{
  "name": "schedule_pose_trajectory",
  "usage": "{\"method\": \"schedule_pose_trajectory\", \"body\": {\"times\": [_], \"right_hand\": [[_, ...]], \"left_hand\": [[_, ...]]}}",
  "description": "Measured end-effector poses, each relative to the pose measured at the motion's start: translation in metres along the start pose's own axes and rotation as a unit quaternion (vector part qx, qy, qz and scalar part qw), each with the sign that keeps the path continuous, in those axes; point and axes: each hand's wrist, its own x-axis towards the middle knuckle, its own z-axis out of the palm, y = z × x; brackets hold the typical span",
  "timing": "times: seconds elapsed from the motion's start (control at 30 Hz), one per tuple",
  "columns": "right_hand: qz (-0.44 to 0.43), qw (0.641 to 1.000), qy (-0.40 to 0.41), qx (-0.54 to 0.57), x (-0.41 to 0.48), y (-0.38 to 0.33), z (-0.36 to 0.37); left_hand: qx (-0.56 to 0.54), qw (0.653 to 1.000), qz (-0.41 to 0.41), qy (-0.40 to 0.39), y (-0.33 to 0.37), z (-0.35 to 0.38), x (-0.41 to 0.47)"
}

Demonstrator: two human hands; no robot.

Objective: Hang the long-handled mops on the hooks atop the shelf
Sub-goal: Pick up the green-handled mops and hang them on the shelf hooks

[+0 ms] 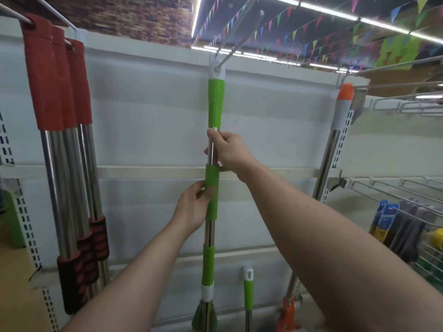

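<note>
A green-handled mop [215,104] stands upright in front of the white shelf back panel, its white end loop at the base of the middle hook [236,35]. My right hand [227,149] grips its steel shaft just below the top green grip. My left hand [195,207] holds the middle green sleeve lower down. The green mop head [205,316] hangs at the bottom edge of the view. Three red-handled mops [60,92] hang from the left hook [51,9]. An orange-tipped mop [341,109] leans against the right upright.
A second green-handled mop [248,293] stands low against the panel, right of the held one. Wire shelves [407,188] with packaged goods [388,221] stick out on the right. Perforated shelf uprights [26,226] flank the panel. Coloured bunting hangs from the ceiling.
</note>
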Motion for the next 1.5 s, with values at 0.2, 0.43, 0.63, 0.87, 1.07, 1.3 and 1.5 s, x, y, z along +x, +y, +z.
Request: {"method": "schedule_pose_trajectory", "body": {"times": [0.2, 0.43, 0.63, 0.87, 1.07, 1.3, 1.5], "right_hand": [[0.006, 1.0, 0.014, -0.004, -0.002, 0.005, 0.005], [0.02, 0.999, 0.031, -0.019, -0.008, 0.015, 0.012], [0.021, 0.996, 0.042, -0.071, -0.02, 0.031, 0.017], [0.044, 0.994, 0.042, -0.087, -0.042, 0.047, 0.019], [0.129, 0.985, 0.018, -0.113, -0.082, 0.086, 0.024], [0.209, 0.972, 0.024, -0.101, -0.129, 0.116, 0.011], [0.227, 0.969, 0.028, -0.094, -0.144, 0.128, -0.006]], "left_hand": [[0.023, 1.0, 0.004, 0.0, 0.005, 0.0, -0.009], [0.091, 0.996, 0.007, -0.011, 0.004, -0.002, -0.024], [0.124, 0.991, -0.043, -0.007, -0.014, 0.001, -0.047], [0.192, 0.979, -0.069, -0.02, -0.029, -0.007, -0.067], [0.167, 0.982, -0.078, -0.028, -0.031, -0.012, -0.08], [0.149, 0.984, -0.069, -0.071, -0.039, -0.002, -0.102], [0.11, 0.986, -0.082, -0.094, -0.048, 0.018, -0.116]]}}
